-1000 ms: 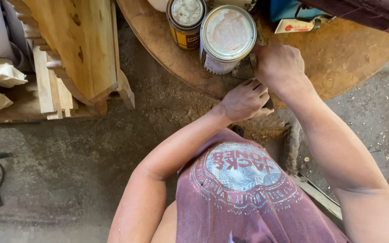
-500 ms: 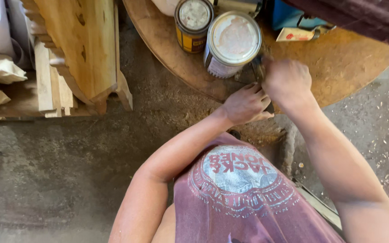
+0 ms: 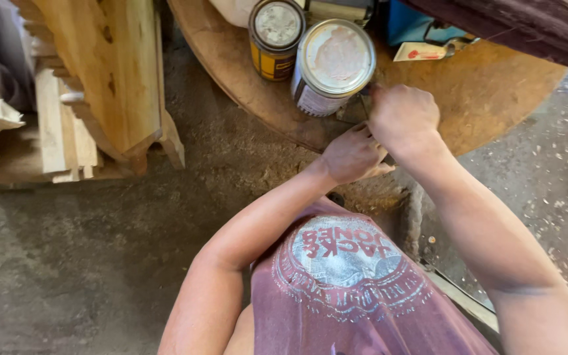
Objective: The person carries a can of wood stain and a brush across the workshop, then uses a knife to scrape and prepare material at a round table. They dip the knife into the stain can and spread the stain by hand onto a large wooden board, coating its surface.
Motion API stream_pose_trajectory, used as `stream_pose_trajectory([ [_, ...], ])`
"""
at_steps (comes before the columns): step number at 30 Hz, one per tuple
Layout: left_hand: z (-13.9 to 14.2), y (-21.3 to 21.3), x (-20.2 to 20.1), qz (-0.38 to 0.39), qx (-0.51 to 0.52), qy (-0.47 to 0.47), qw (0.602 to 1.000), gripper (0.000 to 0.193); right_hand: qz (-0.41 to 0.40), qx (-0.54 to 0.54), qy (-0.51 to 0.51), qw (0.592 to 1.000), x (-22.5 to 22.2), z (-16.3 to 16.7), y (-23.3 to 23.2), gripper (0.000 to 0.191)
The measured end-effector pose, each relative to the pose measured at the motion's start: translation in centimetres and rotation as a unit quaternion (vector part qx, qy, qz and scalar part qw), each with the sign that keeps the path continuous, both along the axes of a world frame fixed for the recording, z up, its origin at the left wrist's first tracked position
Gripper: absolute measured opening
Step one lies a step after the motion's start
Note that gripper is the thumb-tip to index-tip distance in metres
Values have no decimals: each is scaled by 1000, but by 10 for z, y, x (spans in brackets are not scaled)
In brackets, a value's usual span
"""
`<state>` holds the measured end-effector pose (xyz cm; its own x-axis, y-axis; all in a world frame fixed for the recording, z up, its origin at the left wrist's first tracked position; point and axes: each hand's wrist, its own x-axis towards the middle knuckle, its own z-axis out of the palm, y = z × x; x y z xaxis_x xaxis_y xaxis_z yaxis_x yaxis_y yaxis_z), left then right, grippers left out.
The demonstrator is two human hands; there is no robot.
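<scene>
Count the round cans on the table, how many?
2. The big can stands by the right hand near the round wooden table's edge; the smaller yellow can stands beside it. Others may be hidden.

Person is wearing a sleeveless maroon shirt (image 3: 356, 296) bearing a faded round grey-and-red print; both arms are showing bare, without sleeves.

Dusty concrete floor (image 3: 87, 263), round wooden table (image 3: 494, 98), stacked planks (image 3: 67, 131).

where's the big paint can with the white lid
In the head view, the big paint can stands near the round wooden table's front edge, right of the smaller yellow can, just above the right hand.
</scene>
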<state>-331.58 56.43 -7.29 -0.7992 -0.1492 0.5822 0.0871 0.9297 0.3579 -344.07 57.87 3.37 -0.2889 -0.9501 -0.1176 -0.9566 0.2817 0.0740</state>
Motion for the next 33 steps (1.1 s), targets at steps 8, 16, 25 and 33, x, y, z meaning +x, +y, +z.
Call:
stream_pose_trajectory([
  [8, 0, -3, -1, -7, 3, -39, 999, 54, -31, 12, -24, 999, 9, 5, -2, 31],
  [16, 11, -4, 2, 0, -23, -42, 999, 56, -31, 26, -58, 998, 6, 20, 2, 33],
  [25, 16, -3, 4, 4, -29, -22, 999, 60, -20, 5, -60, 998, -5, 9, 6, 37],
  [33, 15, -4, 6, -9, -16, -21, 1000, 50, -32, 24, -92, 995, -8, 13, 10, 34],
])
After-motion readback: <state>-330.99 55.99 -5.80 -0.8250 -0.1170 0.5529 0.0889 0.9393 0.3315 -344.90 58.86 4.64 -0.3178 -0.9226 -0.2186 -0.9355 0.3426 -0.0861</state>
